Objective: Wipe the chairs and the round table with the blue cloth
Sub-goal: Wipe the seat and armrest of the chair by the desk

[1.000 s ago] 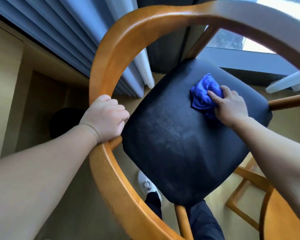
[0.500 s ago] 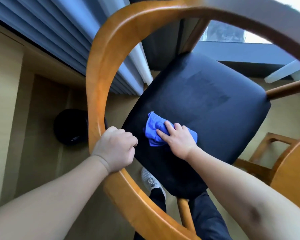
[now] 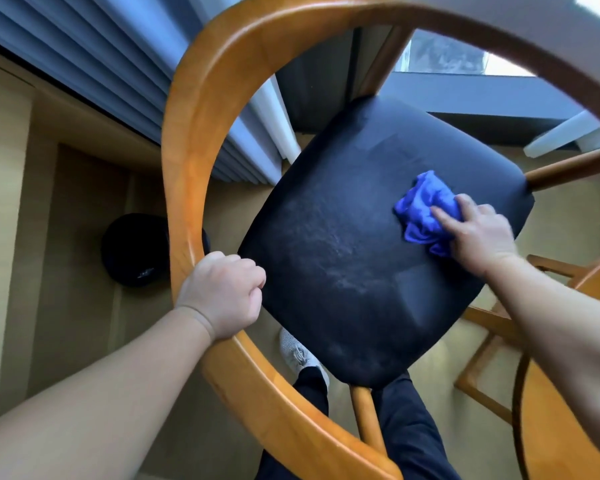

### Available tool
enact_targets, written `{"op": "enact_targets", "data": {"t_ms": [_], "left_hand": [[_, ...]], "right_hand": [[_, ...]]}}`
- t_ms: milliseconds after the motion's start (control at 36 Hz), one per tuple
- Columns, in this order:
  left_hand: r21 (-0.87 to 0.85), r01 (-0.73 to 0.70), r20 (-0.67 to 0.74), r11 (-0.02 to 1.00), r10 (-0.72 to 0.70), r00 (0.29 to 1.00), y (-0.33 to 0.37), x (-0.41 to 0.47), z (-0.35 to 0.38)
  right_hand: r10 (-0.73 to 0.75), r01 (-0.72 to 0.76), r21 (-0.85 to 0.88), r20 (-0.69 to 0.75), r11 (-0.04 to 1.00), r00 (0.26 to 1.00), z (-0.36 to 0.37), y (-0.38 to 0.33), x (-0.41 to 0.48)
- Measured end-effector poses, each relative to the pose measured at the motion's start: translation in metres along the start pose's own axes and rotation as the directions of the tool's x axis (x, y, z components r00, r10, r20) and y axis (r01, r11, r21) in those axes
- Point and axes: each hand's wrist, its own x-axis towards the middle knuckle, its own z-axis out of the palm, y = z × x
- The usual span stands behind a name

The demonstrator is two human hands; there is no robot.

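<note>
I look down through the curved wooden backrest [image 3: 194, 140] of a chair onto its black padded seat [image 3: 343, 244]. My left hand [image 3: 222, 292] grips the backrest rail at the seat's left edge, fingers curled round the wood. My right hand [image 3: 478, 233] presses the crumpled blue cloth [image 3: 425, 209] flat against the right part of the seat, fingers stretched over it. The seat shows faint streaks in its middle.
Part of the round wooden table [image 3: 568, 427] shows at the lower right, with another chair's frame [image 3: 482, 368] beside it. A dark round object [image 3: 136, 251] lies on the floor at left. Blinds [image 3: 118, 64] and a window run along the top. My shoe [image 3: 298, 351] stands under the seat.
My right hand swept the cloth from the seat's right side to its near left corner, then back to the right. My left hand kept its grip on the backrest.
</note>
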Motion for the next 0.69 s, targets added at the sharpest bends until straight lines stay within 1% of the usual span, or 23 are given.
{"op": "enact_targets", "data": {"t_ms": [56, 167, 306, 361, 444, 472, 528, 583, 639, 694], "left_hand": [[-0.004, -0.002, -0.012, 1.000, 0.002, 1.000, 0.000, -0.001, 0.001], [-0.014, -0.007, -0.059, 1.000, 0.006, 0.998, 0.001, 0.000, 0.001], [-0.024, -0.015, -0.065, 1.000, 0.013, 0.998, 0.001, -0.001, 0.002], [-0.027, -0.006, -0.071, 1.000, 0.004, 0.997, 0.002, 0.000, 0.003], [-0.014, -0.027, -0.050, 1.000, 0.026, 0.998, 0.005, 0.001, 0.002], [-0.005, -0.039, -0.044, 0.999, 0.039, 0.998, 0.006, 0.002, 0.002], [0.004, -0.062, -0.046, 0.998, 0.062, 0.997, 0.007, 0.003, 0.003], [-0.011, -0.086, -0.050, 0.996, 0.085, 0.995, 0.010, 0.007, 0.005], [-0.026, -0.118, -0.055, 0.993, 0.116, 0.992, 0.017, 0.012, 0.009], [-0.026, -0.210, -0.067, 0.977, 0.208, 0.976, 0.030, 0.021, 0.014]], "right_hand": [[0.093, -0.093, 0.006, 0.000, 0.996, 0.996, -0.002, 0.010, 0.001], [0.205, -0.205, 0.002, 0.004, 0.979, 0.979, 0.000, 0.004, 0.005], [0.223, -0.224, 0.009, 0.025, 0.975, 0.974, -0.009, 0.000, 0.006], [0.231, -0.230, 0.062, -0.016, 0.971, 0.973, -0.009, -0.011, 0.000], [0.238, -0.206, 0.207, -0.147, 0.957, 0.960, 0.001, -0.043, -0.027], [0.228, -0.180, 0.247, -0.180, 0.952, 0.957, 0.006, -0.057, -0.038], [0.169, -0.106, 0.301, -0.193, 0.948, 0.966, 0.016, -0.087, -0.059], [0.076, -0.023, 0.302, -0.163, 0.953, 0.984, 0.027, -0.112, -0.080], [-0.033, 0.061, 0.267, -0.110, 0.962, 0.993, 0.041, -0.125, -0.100], [-0.095, 0.108, 0.248, -0.066, 0.963, 0.993, 0.054, -0.122, -0.111]]}}
